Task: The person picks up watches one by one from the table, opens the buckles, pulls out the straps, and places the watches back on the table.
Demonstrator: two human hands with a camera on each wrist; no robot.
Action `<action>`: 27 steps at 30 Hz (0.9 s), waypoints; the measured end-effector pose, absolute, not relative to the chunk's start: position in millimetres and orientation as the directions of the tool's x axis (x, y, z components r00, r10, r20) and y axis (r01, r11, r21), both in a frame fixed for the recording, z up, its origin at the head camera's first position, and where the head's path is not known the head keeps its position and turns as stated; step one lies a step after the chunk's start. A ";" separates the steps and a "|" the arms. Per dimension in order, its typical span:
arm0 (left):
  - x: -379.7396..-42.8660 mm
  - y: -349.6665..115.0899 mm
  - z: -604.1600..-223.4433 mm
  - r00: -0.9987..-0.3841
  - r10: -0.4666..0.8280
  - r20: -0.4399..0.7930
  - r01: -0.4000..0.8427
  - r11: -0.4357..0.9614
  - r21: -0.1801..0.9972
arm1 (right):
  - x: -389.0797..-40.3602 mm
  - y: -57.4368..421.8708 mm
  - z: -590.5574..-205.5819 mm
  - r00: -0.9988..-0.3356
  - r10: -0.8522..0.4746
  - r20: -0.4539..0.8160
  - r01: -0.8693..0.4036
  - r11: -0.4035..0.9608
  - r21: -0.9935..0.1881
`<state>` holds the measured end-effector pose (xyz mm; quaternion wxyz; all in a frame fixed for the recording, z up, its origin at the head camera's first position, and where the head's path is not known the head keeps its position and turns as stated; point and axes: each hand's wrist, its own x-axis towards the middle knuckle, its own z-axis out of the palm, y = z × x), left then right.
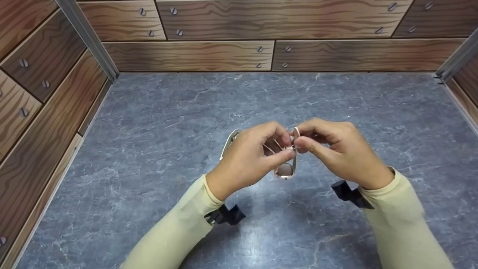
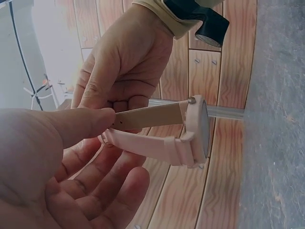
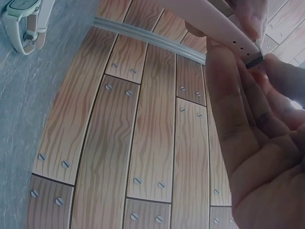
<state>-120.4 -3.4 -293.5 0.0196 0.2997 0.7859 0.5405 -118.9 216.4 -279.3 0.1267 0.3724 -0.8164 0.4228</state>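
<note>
A pale pink wristwatch (image 1: 285,176) hangs in the air between both hands, its case lowest and the strap looped upward. My left hand (image 1: 248,157) pinches one strap end near the metal buckle (image 3: 255,62) between thumb and fingers. Close against it, my right hand (image 1: 340,153) pinches the other strap end with thumb and index finger. In the left wrist view the strap (image 2: 150,147) shows a pink outer side and a brown inner side. Fingers partly hide the buckle, so I cannot tell whether the strap is through it.
A second, light-strapped watch (image 3: 21,26) lies on the grey marbled table (image 1: 168,112), partly behind my left hand in the head view. Wood-patterned panels (image 1: 216,56) close off the back and sides. A dark camera mount sits on each wrist.
</note>
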 end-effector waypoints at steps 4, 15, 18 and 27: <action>-120.7 -3.2 -293.8 -0.817 0.502 0.284 0.445 0.237 0.863 | -119.9 216.4 -279.7 -0.681 -0.507 0.529 -0.723 0.348 -0.597; -120.5 -3.3 -293.8 -0.819 0.506 0.270 0.450 0.277 0.849 | -117.7 216.9 -278.1 -0.714 -0.506 0.484 -0.692 0.400 -0.601; -120.7 -3.4 -294.0 -0.821 0.508 0.262 0.446 0.283 0.849 | -117.4 216.6 -277.8 -0.721 -0.505 0.474 -0.683 0.405 -0.608; -121.8 -3.1 -294.9 -0.819 0.526 0.230 0.431 0.298 0.852 | -118.2 215.0 -278.9 -0.708 -0.532 0.465 -0.688 0.368 -0.625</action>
